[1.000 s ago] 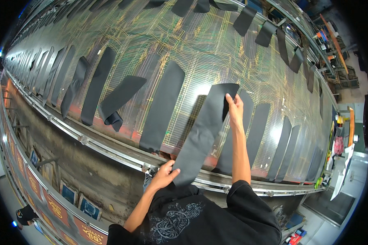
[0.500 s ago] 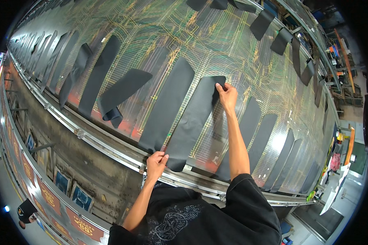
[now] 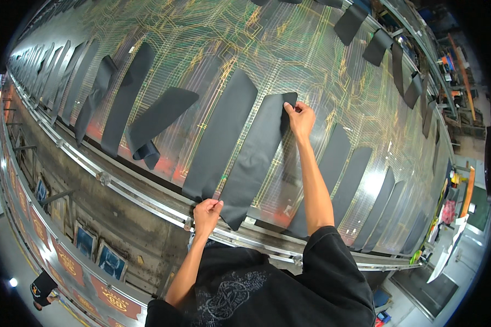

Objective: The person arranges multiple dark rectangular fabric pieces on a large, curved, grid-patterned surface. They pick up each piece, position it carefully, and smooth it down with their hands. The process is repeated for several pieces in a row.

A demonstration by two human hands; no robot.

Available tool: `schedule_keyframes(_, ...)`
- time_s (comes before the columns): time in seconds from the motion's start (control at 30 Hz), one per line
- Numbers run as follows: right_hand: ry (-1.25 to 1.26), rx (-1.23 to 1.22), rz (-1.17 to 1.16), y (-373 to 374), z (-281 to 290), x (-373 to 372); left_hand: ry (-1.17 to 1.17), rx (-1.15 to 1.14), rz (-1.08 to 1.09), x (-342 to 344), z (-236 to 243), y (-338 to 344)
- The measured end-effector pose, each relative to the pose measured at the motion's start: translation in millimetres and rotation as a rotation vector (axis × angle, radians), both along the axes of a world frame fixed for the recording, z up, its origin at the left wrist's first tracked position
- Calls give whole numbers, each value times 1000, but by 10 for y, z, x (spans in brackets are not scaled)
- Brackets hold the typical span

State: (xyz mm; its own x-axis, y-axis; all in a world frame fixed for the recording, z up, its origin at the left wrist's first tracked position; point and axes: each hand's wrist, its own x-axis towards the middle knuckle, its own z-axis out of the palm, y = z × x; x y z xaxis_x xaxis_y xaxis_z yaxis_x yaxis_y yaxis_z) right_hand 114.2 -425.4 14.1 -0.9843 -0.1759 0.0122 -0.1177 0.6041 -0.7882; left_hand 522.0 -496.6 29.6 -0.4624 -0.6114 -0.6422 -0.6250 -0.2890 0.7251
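A long black strip of smooth sheet material (image 3: 251, 158) lies slantwise across the line-marked table (image 3: 297, 65), its near end reaching over the front edge. My right hand (image 3: 301, 119) pinches its far right corner between thumb and fingers, and that corner curls slightly upward. At the strip's near left edge, my left hand (image 3: 207, 216) closes thumb and forefinger on the material. Another flat black strip (image 3: 223, 128) lies close along its left side, with its near end by my left fingertips.
Further left is a folded black strip (image 3: 166, 111) with a curled end. More flat strips (image 3: 333, 158) lie to the right. Others hang along the far rail (image 3: 377, 48). A metal rail (image 3: 142, 199) runs along the near edge. Another person (image 3: 42, 289) stands at lower left.
The strip's near end has turned from a rounded drape into a pointed corner. Both hands keep their pinch, and the whole view has shifted slightly.
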Motion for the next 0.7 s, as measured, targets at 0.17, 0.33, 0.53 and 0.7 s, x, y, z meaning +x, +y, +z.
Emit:
schedule_keyframes(0.17,-39,10,-6,3,-30,-3,-1,13,5,3,-7,-6)
schedule_keyframes(0.33,0,-4,19,27,-108,-52,-9,-97,-53,3,-25,-6)
schedule_keyframes(0.53,-43,-15,12,17,-79,-26,-110,-312,-141,-95,159,9)
schedule_keyframes(0.7,3,53,36,41,-80,-64,-106,-297,-196,-107,191,4)
